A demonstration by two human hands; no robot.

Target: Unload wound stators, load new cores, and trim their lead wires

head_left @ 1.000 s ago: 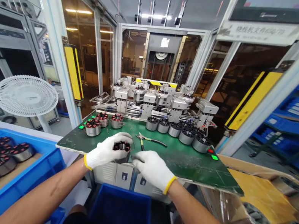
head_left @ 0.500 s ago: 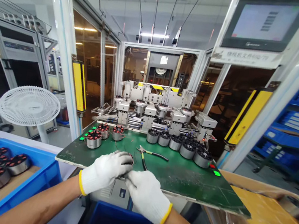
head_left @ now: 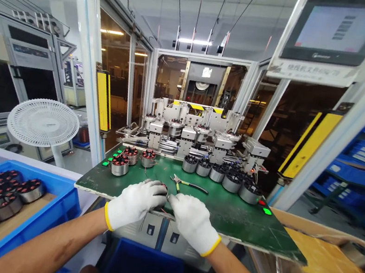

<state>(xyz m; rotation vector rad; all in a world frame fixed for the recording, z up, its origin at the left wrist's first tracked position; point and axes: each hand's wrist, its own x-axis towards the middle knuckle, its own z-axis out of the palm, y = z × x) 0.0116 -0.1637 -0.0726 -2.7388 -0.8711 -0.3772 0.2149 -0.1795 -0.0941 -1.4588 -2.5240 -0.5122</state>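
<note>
Head view, left hand: your left hand (head_left: 138, 200) curls around a wound core (head_left: 164, 185) near the front edge of the green surface (head_left: 225, 215).
Right hand: your right hand (head_left: 193, 220) is close beside it, fingers bent; whether they pinch anything, you cannot tell.
Pliers: the pliers (head_left: 195, 186) lie beyond, handles spread.

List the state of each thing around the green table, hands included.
Left white-gloved hand: curled around a round metal stator.
Right white-gloved hand: fingers bent; grip unclear.
Green-and-black-handled pliers: lying, handles spread.
Three red-coiled stators: wound, set down.
Black-cored metal stators: grouped, no red visible.
Rectangular black-framed screen: lit.
Round white fan: spinning unclear.
Blue plastic crate: open, holding more wound stators.
</note>
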